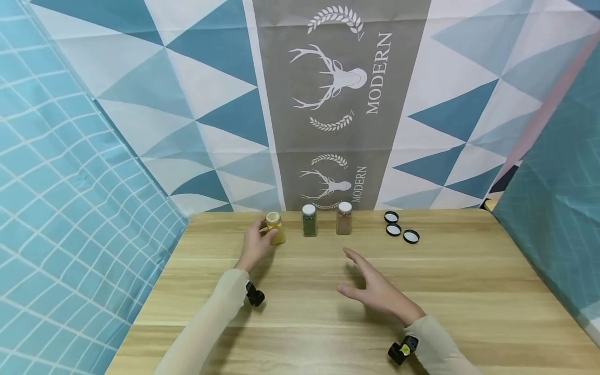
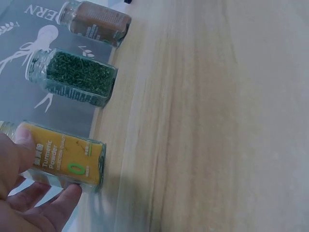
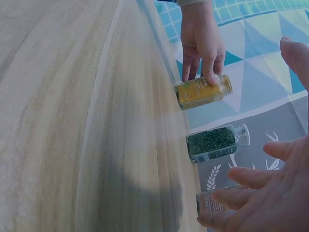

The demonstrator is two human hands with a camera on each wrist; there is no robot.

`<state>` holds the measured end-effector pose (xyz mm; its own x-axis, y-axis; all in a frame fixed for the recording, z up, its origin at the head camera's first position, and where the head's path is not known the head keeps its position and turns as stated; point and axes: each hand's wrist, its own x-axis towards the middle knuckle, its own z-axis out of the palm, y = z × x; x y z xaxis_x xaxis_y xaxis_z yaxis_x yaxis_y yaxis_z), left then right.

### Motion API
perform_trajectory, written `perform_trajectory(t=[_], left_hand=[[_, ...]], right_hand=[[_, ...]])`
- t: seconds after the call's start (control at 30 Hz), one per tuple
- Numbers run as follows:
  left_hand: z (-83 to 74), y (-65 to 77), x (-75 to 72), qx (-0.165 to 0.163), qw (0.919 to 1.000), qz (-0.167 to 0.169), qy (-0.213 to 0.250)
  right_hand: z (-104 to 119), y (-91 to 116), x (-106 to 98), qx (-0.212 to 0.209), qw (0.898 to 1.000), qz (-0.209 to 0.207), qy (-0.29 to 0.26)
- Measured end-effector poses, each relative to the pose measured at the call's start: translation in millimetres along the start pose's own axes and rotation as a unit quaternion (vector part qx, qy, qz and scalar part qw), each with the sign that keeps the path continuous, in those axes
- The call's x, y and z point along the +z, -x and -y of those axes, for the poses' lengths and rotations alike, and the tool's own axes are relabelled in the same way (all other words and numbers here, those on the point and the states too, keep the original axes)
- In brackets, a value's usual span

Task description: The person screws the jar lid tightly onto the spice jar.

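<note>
My left hand (image 1: 255, 242) grips a square glass jar of turmeric powder (image 1: 276, 229), thumb on one side and fingers on the other. In the left wrist view, its yellow label (image 2: 60, 152) reads Turmeric Powder. To its right stands a jar of dried green herb (image 1: 309, 223), upright. Further right is a jar of brown spice (image 1: 344, 221). No dark cap sits on any of the jars. Over the table, in front of the jars, my right hand (image 1: 375, 286) is held with fingers extended and thumb spread, holding nothing. In the right wrist view its fingers overlap the brown spice jar (image 3: 212, 202).
Three round black-rimmed lids (image 1: 411, 236) with white insides lie at the back right of the wooden table (image 1: 300, 312). Behind the table's back edge hangs a patterned cloth (image 1: 225, 104). Blue checked fabric (image 1: 70, 182) borders the left side.
</note>
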<state>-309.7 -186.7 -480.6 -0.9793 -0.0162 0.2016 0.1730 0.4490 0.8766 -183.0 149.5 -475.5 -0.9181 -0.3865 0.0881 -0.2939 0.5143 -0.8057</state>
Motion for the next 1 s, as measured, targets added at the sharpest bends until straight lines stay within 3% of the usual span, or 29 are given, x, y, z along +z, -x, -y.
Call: perform_trajectory(t=[0.63, 1.0], left_hand=[[-3.1, 20.6, -3.5, 0.035, 0.9982, 0.045, -0.017], [-7.1, 33.7, -6.3, 0.016, 0.9973, 0.065, -0.029]], right_hand=[[7.0, -9.9, 1.6, -0.004, 1.0, 0.005, -0.009], [11.3, -24.7, 1.5, -0.023, 0.999, -0.022, -0.017]])
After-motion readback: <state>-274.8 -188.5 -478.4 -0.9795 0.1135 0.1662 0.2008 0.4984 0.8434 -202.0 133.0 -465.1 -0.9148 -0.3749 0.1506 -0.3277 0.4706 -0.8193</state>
